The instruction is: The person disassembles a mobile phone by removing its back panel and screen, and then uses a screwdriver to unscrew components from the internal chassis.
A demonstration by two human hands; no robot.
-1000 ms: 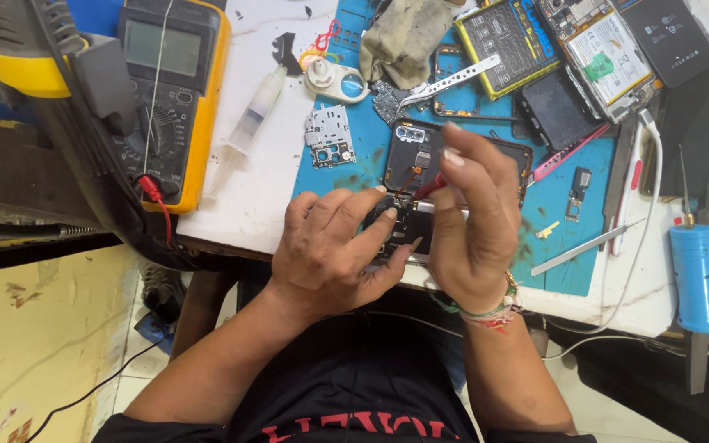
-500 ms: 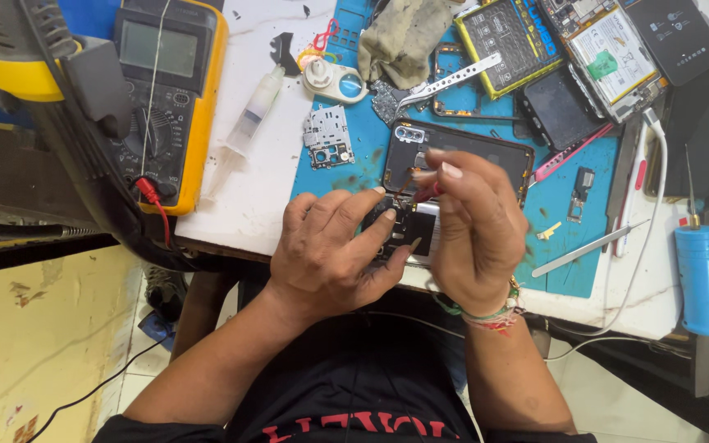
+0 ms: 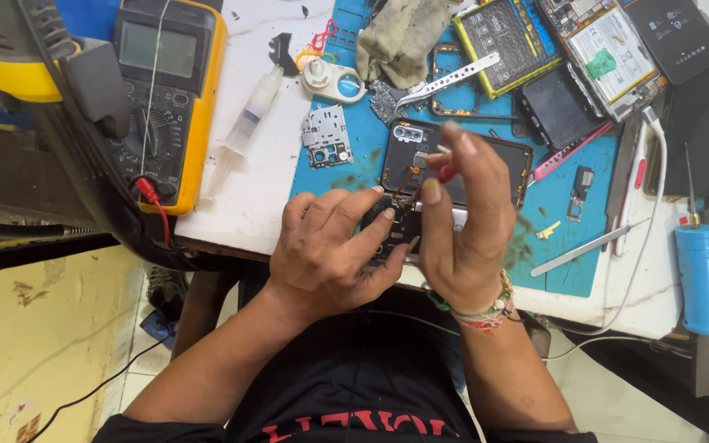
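An opened dark phone lies at the near edge of the blue mat, with its camera bracket at the far end. My left hand grips the phone's lower left side, thumb and fingers pressed on it. Over the phone's right side my right hand is raised, its fingertips pinching a small red-tipped tool above the exposed board. The phone's lower part is hidden under both hands.
A yellow multimeter with a red lead stands at the left, a syringe beside it. Tweezers, a cloth, batteries and phone parts, a metal pry tool and a blue-handled tool crowd the table.
My right hand's fingers have shifted slightly left over the phone and now stand more upright. My left hand keeps the same grip on the phone.
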